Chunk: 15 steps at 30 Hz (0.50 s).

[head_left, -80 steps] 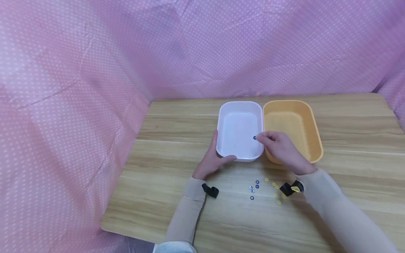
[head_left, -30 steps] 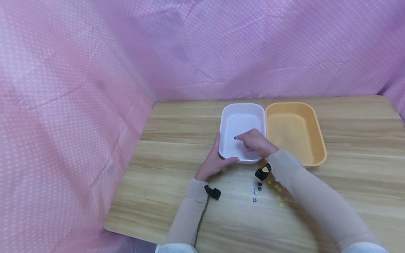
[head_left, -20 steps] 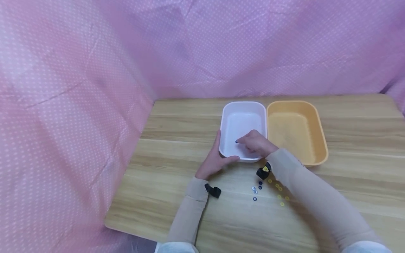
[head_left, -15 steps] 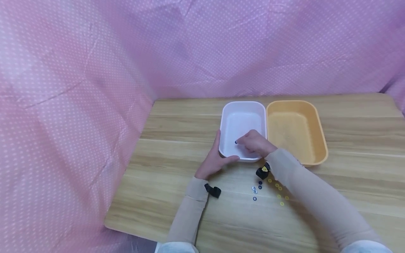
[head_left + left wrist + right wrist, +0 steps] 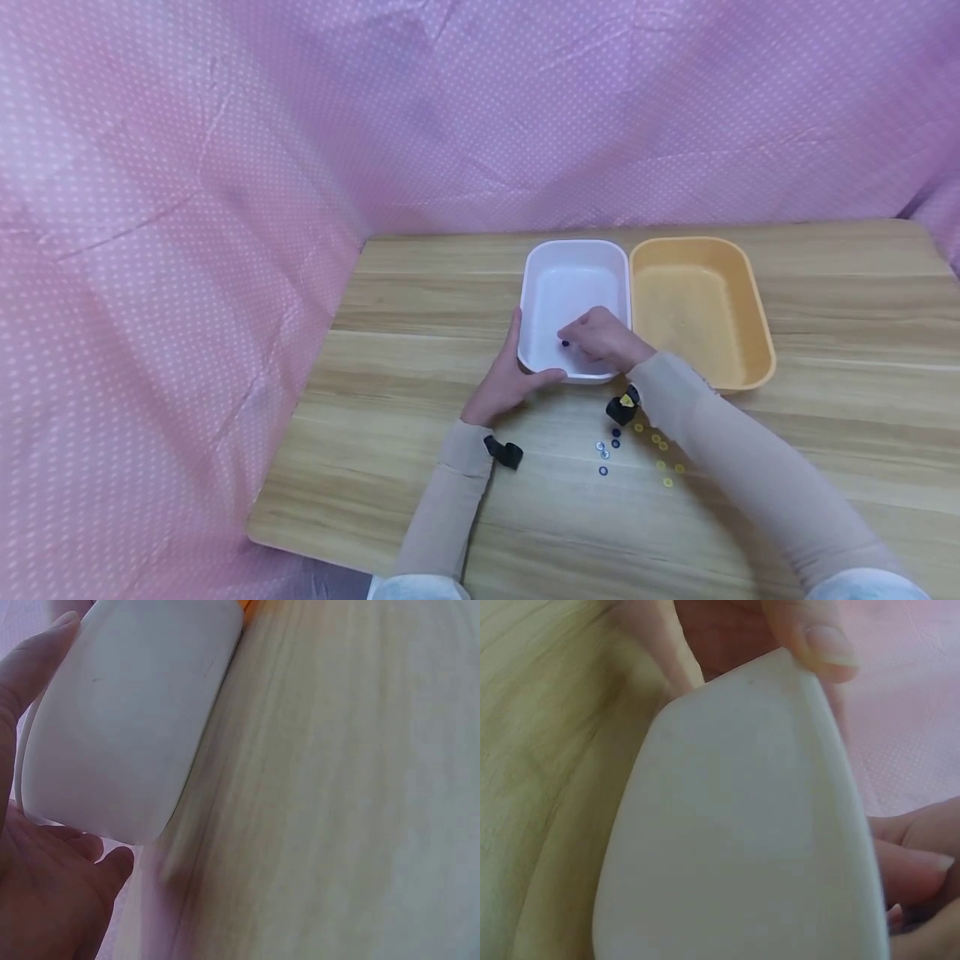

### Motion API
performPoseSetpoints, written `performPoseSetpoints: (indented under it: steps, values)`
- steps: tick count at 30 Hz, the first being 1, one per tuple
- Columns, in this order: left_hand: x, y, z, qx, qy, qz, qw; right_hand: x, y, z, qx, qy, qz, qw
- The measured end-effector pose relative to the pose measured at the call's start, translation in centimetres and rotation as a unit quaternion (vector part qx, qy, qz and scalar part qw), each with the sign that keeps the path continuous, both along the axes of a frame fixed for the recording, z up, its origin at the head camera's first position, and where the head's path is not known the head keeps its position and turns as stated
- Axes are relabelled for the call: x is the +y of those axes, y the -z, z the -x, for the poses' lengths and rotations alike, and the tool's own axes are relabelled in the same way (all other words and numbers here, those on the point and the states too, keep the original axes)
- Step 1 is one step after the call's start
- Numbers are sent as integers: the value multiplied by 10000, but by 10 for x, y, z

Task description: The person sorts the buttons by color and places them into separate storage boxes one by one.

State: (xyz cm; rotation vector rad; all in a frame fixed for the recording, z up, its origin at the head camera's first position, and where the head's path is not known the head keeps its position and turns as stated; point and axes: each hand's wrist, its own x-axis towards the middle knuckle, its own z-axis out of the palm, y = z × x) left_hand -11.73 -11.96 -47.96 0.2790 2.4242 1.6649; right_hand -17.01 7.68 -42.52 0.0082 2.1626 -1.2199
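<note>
A left hand (image 5: 504, 385) grips the white tray (image 5: 576, 242) at its seven o'clock corner, thumb over the rim, as a right hand (image 5: 600, 337) reaches in from four o'clock. At its fingertips, just toward six o'clock from the tray's middle, is a dark disc (image 5: 566, 342) (whether pinched or merely touched, one cannot tell). The disc looks light, stiff and likely to skid on smooth plastic; its edge, between thumb and forefinger, seems the best hold. Yellow rings (image 5: 663, 446) lie toward five o'clock.
</note>
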Motion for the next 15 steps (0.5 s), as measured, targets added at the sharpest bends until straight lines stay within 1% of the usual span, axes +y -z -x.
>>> performPoseSetpoints:
  steps: [3,6,9,11,13,15]
  values:
    - [0,0,1,29,53,-77,10000,4,-9,0,8,118,364,9993]
    - [1,0,2,88,156,-262,9995,11,-28,-2,157,292,890,9955]
    - [2,-5,2,45,227,-387,9990,18,-48,-9,457,354,1131,9919]
    - [2,-12,1,-20,278,-404,9988,21,-57,-20,718,255,1032,9917]
    - [2,-20,-1,-7,358,-394,9986,21,-62,-36,1153,-47,725,9907]
    - [2,-26,-3,53,441,-442,9980,18,-63,-57,1563,-446,402,9859]
